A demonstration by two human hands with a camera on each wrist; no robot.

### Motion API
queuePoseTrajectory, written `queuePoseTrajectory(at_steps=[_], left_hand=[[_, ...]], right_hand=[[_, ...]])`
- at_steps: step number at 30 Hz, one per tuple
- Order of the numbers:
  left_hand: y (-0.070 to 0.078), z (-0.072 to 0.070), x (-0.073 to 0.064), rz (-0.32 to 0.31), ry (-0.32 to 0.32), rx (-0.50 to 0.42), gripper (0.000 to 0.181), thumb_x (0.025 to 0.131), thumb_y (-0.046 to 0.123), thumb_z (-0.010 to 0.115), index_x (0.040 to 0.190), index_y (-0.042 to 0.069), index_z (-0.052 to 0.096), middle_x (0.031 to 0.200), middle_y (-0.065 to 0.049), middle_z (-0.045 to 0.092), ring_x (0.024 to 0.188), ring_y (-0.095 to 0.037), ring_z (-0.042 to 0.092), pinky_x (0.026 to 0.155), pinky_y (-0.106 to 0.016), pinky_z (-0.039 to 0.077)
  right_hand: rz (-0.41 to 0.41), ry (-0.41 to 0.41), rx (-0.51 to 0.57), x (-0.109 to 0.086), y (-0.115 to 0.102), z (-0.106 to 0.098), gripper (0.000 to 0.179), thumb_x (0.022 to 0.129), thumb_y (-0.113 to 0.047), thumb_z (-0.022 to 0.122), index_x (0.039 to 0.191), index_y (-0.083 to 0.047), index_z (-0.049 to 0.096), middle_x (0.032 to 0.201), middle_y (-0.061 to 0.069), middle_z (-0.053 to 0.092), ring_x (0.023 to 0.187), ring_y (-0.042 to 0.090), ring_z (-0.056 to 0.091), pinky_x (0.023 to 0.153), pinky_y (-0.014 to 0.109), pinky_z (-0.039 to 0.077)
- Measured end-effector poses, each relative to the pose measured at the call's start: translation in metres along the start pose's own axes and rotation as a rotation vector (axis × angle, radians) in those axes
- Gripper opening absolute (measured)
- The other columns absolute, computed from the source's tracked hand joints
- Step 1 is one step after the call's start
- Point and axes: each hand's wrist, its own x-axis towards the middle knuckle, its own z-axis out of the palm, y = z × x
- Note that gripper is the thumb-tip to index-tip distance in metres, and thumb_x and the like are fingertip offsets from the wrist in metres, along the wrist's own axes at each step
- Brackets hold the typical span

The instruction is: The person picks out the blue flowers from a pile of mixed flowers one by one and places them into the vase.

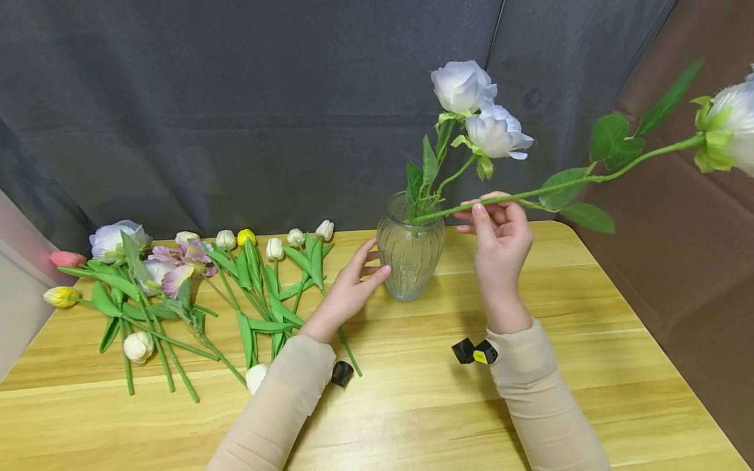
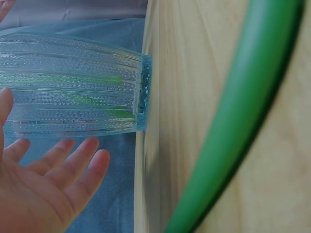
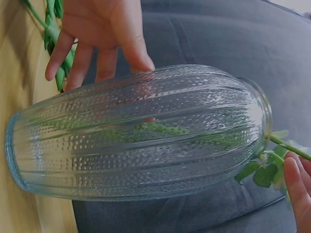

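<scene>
A ribbed clear glass vase (image 1: 410, 261) stands upright with two white roses (image 1: 463, 87) in it, their green stems showing through the glass. My left hand (image 1: 351, 286) is at the vase's left side, fingers extended and thumb by the glass; firm contact is hard to tell. With thumb and fingers, my right hand (image 1: 502, 245) pinches the green stem of another white rose (image 1: 727, 131), slanting up to the right. That stem's lower end lies at the vase mouth (image 3: 265, 109). The right wrist view shows the left hand (image 3: 104, 24) beside the vase.
Left of the vase, white tulips (image 1: 274, 248), a yellow tulip (image 1: 246, 237) and a purple flower (image 1: 191, 261) lie loose with other stems on the wooden table (image 1: 412, 405). A dark grey curtain (image 1: 265, 118) hangs behind; brown fabric (image 1: 665, 261) borders the right.
</scene>
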Motion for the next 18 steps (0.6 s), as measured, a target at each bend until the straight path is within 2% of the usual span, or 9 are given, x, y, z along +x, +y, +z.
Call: queuePoseTrajectory(at_steps=[7,11,18], left_hand=[[0.0,-0.0003,0.0004,-0.013,-0.004,0.008,0.067,0.098,0.031,0.056,0.154,0.02,0.02,0.142,-0.014,0.042,0.121,-0.031,0.051,0.094,-0.046,0.045],[0.0007,0.0009,0.0009,-0.016,-0.01,-0.002,0.067,0.098,0.031,0.056,0.154,0.02,0.02,0.142,-0.014,0.042,0.121,-0.03,0.051,0.094,-0.045,0.046],[0.0005,0.0008,0.0003,-0.016,-0.003,-0.012,0.067,0.098,0.03,0.057,0.154,0.02,0.021,0.141,-0.015,0.043,0.12,-0.031,0.051,0.094,-0.045,0.046]], right_hand=[[-0.019,-0.04,-0.077,-0.0005,0.0034,-0.0005,0.007,0.094,0.007,0.054,0.093,0.003,0.06,0.086,0.015,0.067,0.075,0.023,0.067,0.063,0.033,0.055],[-0.027,-0.057,-0.114,0.0009,0.0037,-0.0009,0.006,0.094,0.006,0.053,0.092,0.007,0.059,0.085,0.015,0.066,0.075,0.022,0.067,0.064,0.03,0.055],[-0.047,-0.085,-0.157,0.0024,0.001,0.0009,0.007,0.094,0.006,0.053,0.093,0.011,0.058,0.085,0.012,0.066,0.075,0.028,0.065,0.066,0.029,0.053]])
